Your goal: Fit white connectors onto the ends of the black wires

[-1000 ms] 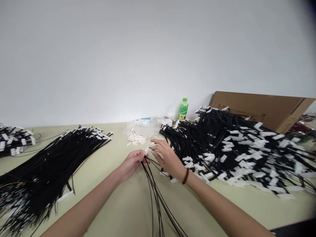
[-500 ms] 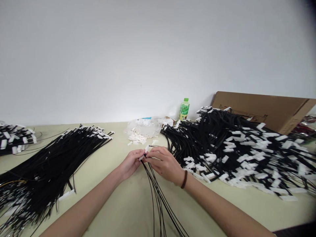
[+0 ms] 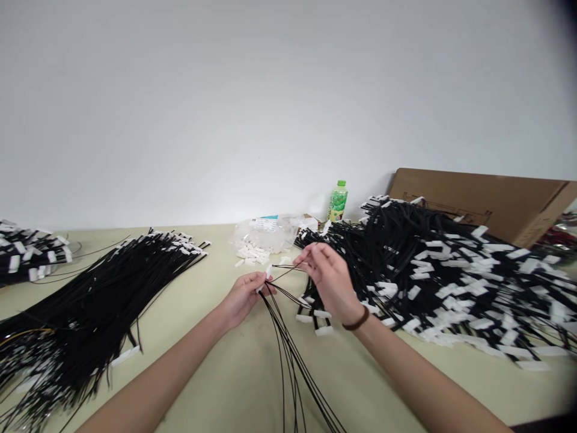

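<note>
My left hand [image 3: 246,297] is closed around a small white plastic connector [image 3: 269,270], gripping it between thumb and fingers. Thin black wires [image 3: 288,343] run from this grip down toward the front of the table, and a few stretch off to the right. My right hand [image 3: 329,281], with a brown band at the wrist, is raised to the right of the left hand. Its thumb and fingertips are pinched on a thin black wire [image 3: 283,273] that leads back toward the connector. The exact wire end is hidden by the fingers.
Bundles of black wires with white connectors lie at left [image 3: 90,307] and right [image 3: 383,252]. Behind my hands sits a clear plastic bag [image 3: 282,231] with loose white connectors [image 3: 255,254]. A green-capped bottle [image 3: 338,201] and a cardboard box [image 3: 469,198] stand against the wall.
My right hand has moved away from the left hand, up and to the right, drawing a wire along. The left hand keeps its grip on the connector in nearly the same place.
</note>
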Demonstrator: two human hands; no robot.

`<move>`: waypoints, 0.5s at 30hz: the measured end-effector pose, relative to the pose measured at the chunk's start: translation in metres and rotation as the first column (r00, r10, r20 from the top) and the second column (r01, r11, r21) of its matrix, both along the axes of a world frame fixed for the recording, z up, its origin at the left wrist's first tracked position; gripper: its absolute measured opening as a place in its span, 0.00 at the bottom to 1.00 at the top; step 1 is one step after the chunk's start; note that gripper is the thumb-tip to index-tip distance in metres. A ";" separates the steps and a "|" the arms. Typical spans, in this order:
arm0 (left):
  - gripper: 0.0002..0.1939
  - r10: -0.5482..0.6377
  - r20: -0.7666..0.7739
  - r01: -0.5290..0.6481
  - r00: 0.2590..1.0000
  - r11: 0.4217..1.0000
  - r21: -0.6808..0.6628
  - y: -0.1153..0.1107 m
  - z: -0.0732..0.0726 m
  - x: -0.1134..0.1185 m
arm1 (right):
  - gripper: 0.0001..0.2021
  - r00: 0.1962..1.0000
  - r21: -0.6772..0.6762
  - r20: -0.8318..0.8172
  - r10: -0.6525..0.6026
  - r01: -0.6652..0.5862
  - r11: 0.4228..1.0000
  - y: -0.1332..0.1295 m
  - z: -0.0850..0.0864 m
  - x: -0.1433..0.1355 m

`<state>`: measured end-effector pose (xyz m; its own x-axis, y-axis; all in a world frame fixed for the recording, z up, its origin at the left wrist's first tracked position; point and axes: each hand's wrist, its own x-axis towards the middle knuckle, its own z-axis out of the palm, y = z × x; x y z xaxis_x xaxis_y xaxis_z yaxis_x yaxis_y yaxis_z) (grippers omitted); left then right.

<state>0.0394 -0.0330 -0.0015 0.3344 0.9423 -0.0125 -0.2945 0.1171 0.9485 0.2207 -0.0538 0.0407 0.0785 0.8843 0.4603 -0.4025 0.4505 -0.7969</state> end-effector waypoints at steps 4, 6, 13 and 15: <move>0.12 0.033 -0.016 -0.033 0.999 0.999 0.030 0.001 -0.002 0.000 | 0.13 0.949 -0.093 -0.185 -0.257 0.243 0.966 0.018 0.011 0.031; 0.12 0.041 -0.027 -0.040 0.999 0.999 0.037 0.001 -0.003 0.001 | 0.15 0.891 -0.113 -0.166 -0.423 0.409 0.906 0.027 0.012 0.044; 0.13 0.062 -0.029 -0.061 0.998 0.998 0.030 0.001 -0.003 0.001 | 0.12 0.690 0.338 0.366 -0.625 0.527 0.780 0.020 0.001 0.034; 0.13 0.068 -0.006 -0.068 0.998 0.997 0.022 0.001 -0.003 0.002 | 0.10 0.608 0.433 0.513 -0.606 0.426 0.794 0.013 -0.004 0.023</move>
